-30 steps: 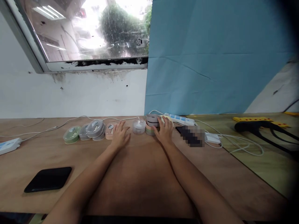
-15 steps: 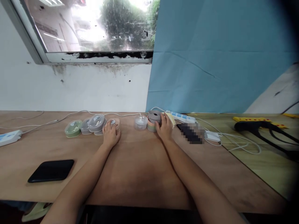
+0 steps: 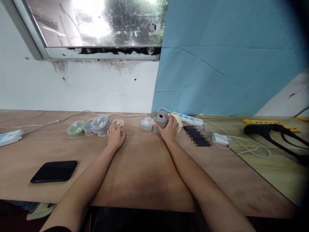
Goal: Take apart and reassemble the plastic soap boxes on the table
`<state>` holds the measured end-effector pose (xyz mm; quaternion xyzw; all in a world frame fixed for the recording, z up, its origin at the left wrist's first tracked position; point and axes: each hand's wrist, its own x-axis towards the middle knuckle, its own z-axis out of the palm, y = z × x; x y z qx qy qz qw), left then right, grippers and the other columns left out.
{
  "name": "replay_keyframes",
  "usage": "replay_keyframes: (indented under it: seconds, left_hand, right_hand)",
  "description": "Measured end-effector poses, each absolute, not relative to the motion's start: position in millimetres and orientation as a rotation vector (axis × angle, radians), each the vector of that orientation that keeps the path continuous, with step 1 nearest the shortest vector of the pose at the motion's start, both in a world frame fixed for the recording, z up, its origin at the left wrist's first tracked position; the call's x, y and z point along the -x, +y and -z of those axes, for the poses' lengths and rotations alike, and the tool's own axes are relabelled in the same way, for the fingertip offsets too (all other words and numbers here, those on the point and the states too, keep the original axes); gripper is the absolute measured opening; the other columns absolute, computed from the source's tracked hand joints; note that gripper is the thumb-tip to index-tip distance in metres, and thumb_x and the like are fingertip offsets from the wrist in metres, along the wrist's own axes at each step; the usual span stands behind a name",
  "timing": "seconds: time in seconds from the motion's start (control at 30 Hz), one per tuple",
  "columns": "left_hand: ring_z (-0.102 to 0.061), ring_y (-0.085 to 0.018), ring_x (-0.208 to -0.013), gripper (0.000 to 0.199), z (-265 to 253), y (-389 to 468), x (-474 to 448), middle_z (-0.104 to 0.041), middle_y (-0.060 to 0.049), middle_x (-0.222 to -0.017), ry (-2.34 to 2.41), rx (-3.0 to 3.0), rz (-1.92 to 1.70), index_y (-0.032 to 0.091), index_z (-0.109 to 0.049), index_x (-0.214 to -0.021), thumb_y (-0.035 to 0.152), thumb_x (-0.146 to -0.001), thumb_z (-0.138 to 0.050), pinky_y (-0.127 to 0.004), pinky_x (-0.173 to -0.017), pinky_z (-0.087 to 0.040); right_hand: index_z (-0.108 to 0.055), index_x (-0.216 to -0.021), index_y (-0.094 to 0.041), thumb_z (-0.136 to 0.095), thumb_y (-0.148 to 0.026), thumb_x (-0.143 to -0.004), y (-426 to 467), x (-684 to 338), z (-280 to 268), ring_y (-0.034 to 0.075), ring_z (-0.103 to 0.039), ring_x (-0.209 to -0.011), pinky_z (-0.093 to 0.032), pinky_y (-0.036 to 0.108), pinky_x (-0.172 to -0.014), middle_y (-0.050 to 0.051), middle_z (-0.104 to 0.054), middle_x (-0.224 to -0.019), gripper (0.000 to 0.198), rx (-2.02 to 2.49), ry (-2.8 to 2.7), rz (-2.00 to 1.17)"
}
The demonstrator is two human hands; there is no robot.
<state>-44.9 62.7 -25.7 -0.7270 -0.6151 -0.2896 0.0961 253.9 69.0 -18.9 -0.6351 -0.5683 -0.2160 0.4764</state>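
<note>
Nearest: black slab (image 3: 54, 171), flat on the wooden table (image 3: 140, 167), left of the left-hand fingers and toward the wearer, well apart. Long axis roughly crosswise.

Left hand (image 3: 116, 137): fingers slightly parted, draped over the peach case (image 3: 122, 125), palm down. Clenched or only resting, cannot tell. Case is under and just beyond these fingers, its right part showing past them; lies flat, lid label up. Long axis hard to read, partly covered.

Right hand (image 3: 170, 130): grasping the gray round container (image 3: 161, 116), thumb on its near side, fingers curled along its right side. Container is left of those fingers, above the thumb, upright, dark opening in its top facing up; looks round from above, no clear long axis. It sits on a greenish container (image 3: 156, 130), partly behind the thumb; stack axis vertical.

Clear round container (image 3: 145, 124): between the two hands, just left of the right thumb, upright.

Left of the left fingers, nearest first: gray case (image 3: 100, 124), second gray case (image 3: 88, 127), green case (image 3: 76, 129), all lids up.

Right of the right fingers: pixelated dark slab (image 3: 199, 135), then white adapter (image 3: 220, 139). Pale yellow item (image 3: 178, 121) just behind these fingers, partly hidden. White-and-blue power strip (image 3: 189, 119) beyond them, long axis slanting toward the wearer at its right end. Farthest: blue sheet (image 3: 217, 64) on the wall.
</note>
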Motion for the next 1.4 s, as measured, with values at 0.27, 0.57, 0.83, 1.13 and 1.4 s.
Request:
replay_keyframes:
  seconds: [0.27, 0.57, 0.83, 1.13, 1.4]
  left_hand:
    - [-0.026, -0.034, -0.136, 0.046, 22.7, 59.3, 43.4, -0.028, -0.014, -0.149, -1.860, 2.159, 0.835, 0.020, -0.055, -0.122, 0.040, -0.080, -0.055, -0.049, -0.106, -0.027]
    - [-0.027, -0.034, -0.135, 0.046, 24.4, 61.0, 44.0, -0.029, -0.015, -0.148, -1.854, 2.150, 0.848, 0.021, -0.056, -0.121, 0.040, -0.080, -0.055, -0.048, -0.106, -0.027]
    - [-0.026, -0.034, -0.136, 0.052, 29.0, 63.6, 45.3, -0.036, -0.014, -0.146, -1.880, 2.162, 0.779, 0.019, -0.051, -0.127, 0.042, -0.081, -0.053, -0.048, -0.107, -0.025]
    - [-0.030, -0.035, -0.133, 0.056, 32.2, 67.1, 47.7, -0.042, -0.010, -0.144, -1.840, 2.204, 0.774, 0.021, -0.049, -0.132, 0.043, -0.081, -0.054, -0.050, -0.106, -0.023]
    - [-0.049, -0.027, -0.112, 0.030, 23.3, 41.6, 42.5, -0.064, -0.007, -0.118, -1.574, 2.321, 1.036, 0.025, -0.063, -0.110, 0.038, -0.083, -0.057, -0.046, -0.101, -0.026]
  right_hand:
    - [-0.025, -0.138, -0.014, -0.057, -0.050, -0.079, 70.9, -254.6, 22.0, 0.033, -0.036, -0.127, -0.025, 0.059, -0.103, 0.023, -0.040, -0.134, 0.076, 1.566, -1.424, 0.547]
    - [-0.025, -0.140, -0.013, -0.058, -0.044, -0.077, 70.1, -256.7, 22.6, 0.032, -0.035, -0.127, -0.023, 0.057, -0.106, 0.022, -0.041, -0.134, 0.078, 1.524, -1.456, 0.545]
    - [-0.028, -0.139, -0.014, -0.054, -0.048, -0.079, 67.2, -261.7, 25.4, 0.033, -0.035, -0.129, -0.021, 0.060, -0.105, 0.021, -0.040, -0.137, 0.074, 1.578, -1.458, 0.602]
    - [-0.037, -0.136, -0.017, -0.059, -0.033, -0.081, 52.8, -245.9, 24.0, 0.031, -0.044, -0.123, -0.037, 0.050, -0.102, 0.017, -0.047, -0.131, 0.062, 1.054, -1.724, 0.744]
    - [-0.039, -0.136, -0.021, -0.056, -0.026, -0.083, 24.5, -193.9, 25.1, 0.025, -0.053, -0.114, -0.049, 0.042, -0.093, 0.013, -0.054, -0.125, 0.056, 0.778, -2.039, 0.488]
